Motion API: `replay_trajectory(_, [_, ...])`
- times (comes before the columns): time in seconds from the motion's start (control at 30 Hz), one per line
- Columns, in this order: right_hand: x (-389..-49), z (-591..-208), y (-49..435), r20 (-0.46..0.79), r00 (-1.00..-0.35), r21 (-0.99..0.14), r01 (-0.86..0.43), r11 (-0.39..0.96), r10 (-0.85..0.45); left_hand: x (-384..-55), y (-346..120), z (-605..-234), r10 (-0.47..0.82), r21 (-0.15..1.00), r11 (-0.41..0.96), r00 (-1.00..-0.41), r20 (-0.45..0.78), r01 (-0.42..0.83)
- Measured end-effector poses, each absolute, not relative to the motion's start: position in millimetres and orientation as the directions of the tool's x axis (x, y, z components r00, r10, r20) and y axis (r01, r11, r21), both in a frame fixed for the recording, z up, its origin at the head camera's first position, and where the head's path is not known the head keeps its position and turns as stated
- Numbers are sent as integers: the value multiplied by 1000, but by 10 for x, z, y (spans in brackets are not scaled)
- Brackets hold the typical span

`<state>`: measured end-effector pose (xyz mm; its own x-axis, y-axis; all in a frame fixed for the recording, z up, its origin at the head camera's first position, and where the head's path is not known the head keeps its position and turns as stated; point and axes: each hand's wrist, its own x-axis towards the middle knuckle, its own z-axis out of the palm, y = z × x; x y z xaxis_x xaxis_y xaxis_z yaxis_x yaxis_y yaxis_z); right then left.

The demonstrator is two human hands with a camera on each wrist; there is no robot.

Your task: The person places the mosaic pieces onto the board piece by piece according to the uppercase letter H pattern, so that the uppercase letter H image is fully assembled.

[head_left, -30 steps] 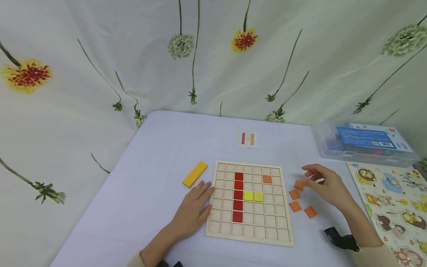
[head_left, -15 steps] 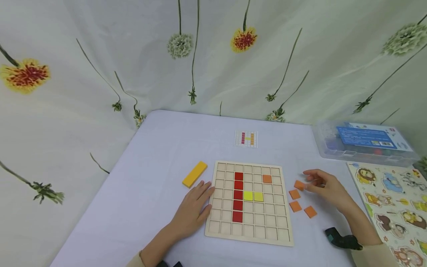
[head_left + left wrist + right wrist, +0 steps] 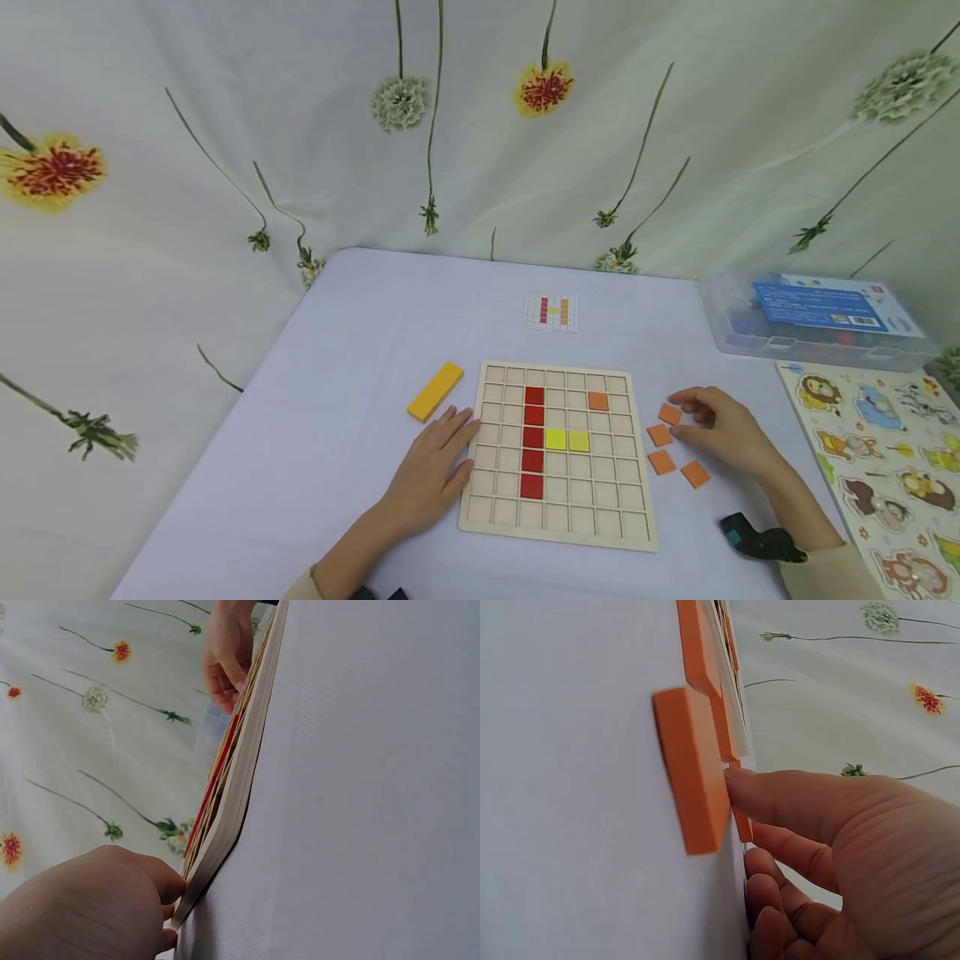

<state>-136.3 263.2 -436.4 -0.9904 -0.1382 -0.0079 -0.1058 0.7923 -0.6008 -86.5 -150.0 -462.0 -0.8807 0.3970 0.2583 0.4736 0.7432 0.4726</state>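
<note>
My left hand (image 3: 430,462) lies with fingers extended along the left edge of a wooden grid board (image 3: 558,527); the left wrist view shows its fingers touching the rim. The board carries a column of red square tiles (image 3: 532,437), two yellow tiles (image 3: 567,441) side by side and one orange tile (image 3: 597,402). To the right of the board, my right hand (image 3: 723,429) pinches the farthest loose orange square tile (image 3: 670,413) between thumb and index finger, low on the table. Several loose orange tiles (image 3: 690,772) lie close to that hand.
A yellow bar (image 3: 436,392) lies left of the board. Behind the board is a small pattern card (image 3: 551,312). At the right stand a clear plastic box (image 3: 817,321) with a blue label and an animal picture board (image 3: 873,467).
My right hand has brought its index finger and thumb to opposite sides of the farthest orange tile. My left hand stays at the board's edge. The head view has shifted slightly.
</note>
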Motion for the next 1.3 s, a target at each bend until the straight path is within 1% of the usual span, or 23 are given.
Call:
replay_trajectory(0.33, [-1365, -4371, 2612, -8, -993, -594, -87, 800, -114, -867, -1499, -4622, 399, 467, 748, -882, 250, 471])
replay_trajectory(0.63, [-1362, -4371, 2604, 6, -993, -593, -98, 799, -117, -869, -1499, -4618, 397, 462, 752, -883, 250, 469])
replay_trajectory(0.97, [-1393, -4389, 2628, -3, -996, -619, -69, 782, -90, -856, -1493, -4614, 399, 459, 751, -880, 258, 475])
replay_trajectory(1.17, [-1400, -4370, 2641, 37, -996, -637, -82, 767, -76, -841, -1482, -4606, 396, 435, 758, -872, 286, 487])
replay_trajectory(1.3, [-1394, -4341, 2647, 32, -998, -644, -59, 763, -51, -841, -1478, -4599, 396, 439, 756, -873, 285, 486])
